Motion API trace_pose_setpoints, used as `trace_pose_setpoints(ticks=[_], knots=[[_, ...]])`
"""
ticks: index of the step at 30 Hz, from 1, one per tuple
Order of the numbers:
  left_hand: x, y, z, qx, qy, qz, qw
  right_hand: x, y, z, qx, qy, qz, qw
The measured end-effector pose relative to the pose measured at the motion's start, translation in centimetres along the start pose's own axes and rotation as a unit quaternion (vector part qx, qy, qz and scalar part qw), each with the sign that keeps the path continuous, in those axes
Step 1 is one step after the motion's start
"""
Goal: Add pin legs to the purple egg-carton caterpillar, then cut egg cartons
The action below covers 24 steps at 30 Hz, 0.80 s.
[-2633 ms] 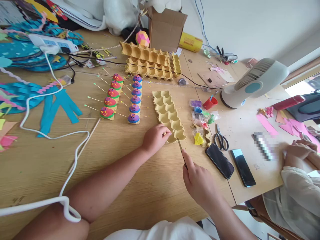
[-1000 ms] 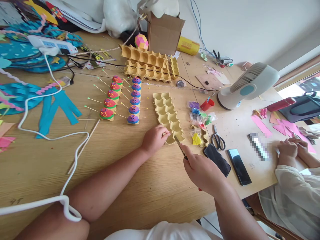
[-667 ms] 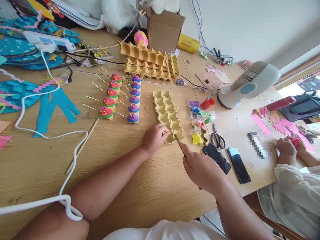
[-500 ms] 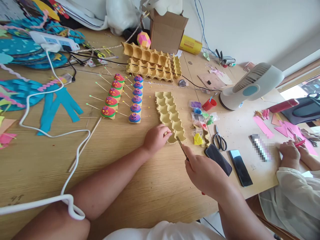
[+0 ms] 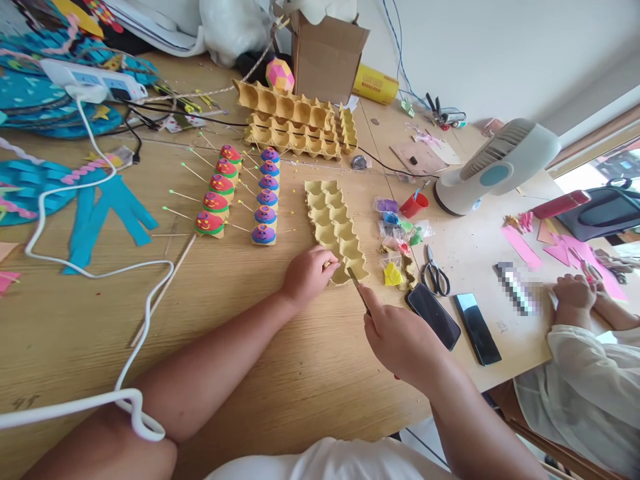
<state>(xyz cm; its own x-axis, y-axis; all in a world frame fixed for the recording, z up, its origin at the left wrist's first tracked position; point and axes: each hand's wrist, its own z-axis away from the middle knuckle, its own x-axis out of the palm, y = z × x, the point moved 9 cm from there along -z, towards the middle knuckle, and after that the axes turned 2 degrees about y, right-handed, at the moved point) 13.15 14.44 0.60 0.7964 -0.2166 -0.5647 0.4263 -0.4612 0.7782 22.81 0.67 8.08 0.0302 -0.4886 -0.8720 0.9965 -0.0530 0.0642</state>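
Observation:
A yellowish egg carton strip [image 5: 334, 213], with two rows of cups, lies on the table before me. My left hand [image 5: 309, 275] is closed on its near left edge, thumb and fingers pinched together. In my right hand [image 5: 400, 337] is a knife [image 5: 358, 287] with a narrow grey blade; most of its handle is hidden in the fist, and a bit of red shows below. The blade's tip meets the near end of the carton. Left of it stand a row of red-and-green painted egg-cup caterpillars [image 5: 219, 183] and a purple-and-blue row [image 5: 266, 197], with pins stuck in them.
More egg cartons [image 5: 295, 123] lie at the back by a cardboard box [image 5: 327, 57]. To the right are clay packets [image 5: 393, 273], scissors [image 5: 436, 272], two phones [image 5: 434, 316], a red cup [image 5: 414, 205] and a fan [image 5: 500, 167]. A white cable [image 5: 150, 307] crosses the left side. A co-worker's hands [image 5: 575, 293] rest at far right.
The whole view has shifted slightly, so things sit a little further left. Both hands keep their places at the carton's near end, the knife still against it.

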Motion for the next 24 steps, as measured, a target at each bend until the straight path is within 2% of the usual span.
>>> trace_pose_setpoints(ticks=[5, 24], knots=[[0.0, 0.0, 0.0, -0.005, -0.006, 0.001, 1.000, -0.4, 0.1, 0.5, -0.011, 0.002, 0.006, 1.000], [0.1, -0.1, 0.1, 0.002, -0.003, -0.002, 1.000, -1.0, 0.1, -0.9, -0.016, -0.015, -0.012, 1.000]])
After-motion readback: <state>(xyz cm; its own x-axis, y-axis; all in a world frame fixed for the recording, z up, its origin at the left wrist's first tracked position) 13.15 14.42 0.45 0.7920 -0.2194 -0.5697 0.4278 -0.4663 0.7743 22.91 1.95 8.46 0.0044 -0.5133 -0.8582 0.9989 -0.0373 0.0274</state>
